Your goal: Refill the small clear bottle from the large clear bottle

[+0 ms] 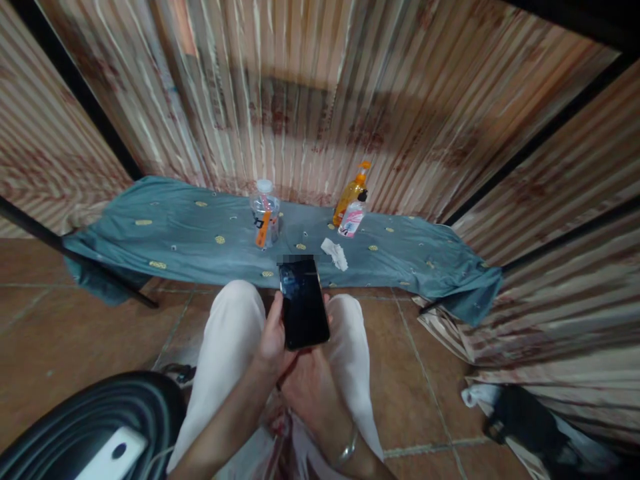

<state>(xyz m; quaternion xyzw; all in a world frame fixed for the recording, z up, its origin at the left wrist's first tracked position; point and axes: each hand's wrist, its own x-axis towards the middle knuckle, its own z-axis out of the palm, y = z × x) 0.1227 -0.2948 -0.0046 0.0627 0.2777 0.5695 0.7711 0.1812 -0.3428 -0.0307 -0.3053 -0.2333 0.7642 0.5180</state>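
Observation:
A black smartphone (306, 307) with a dark screen lies in both my hands, above my lap. My left hand (274, 337) is closed round its left edge, with the thumb along the side. Under and behind the phone, my right hand (313, 367) supports it; fingertips show at its right edge, and most of the fingers are hidden. Beyond the phone, a crumpled white tissue (335, 254) rests on a low shelf covered with a teal cloth (195, 233).
On the cloth stand a clear plastic bottle (265, 213) with an orange strip, an amber pump bottle (350, 195) and a white-pink bottle (353, 217). A black ribbed stool (165, 413) at lower left carries a white box-like object (113, 457). Striped curtains (300, 120) hang behind dark metal poles (85, 93).

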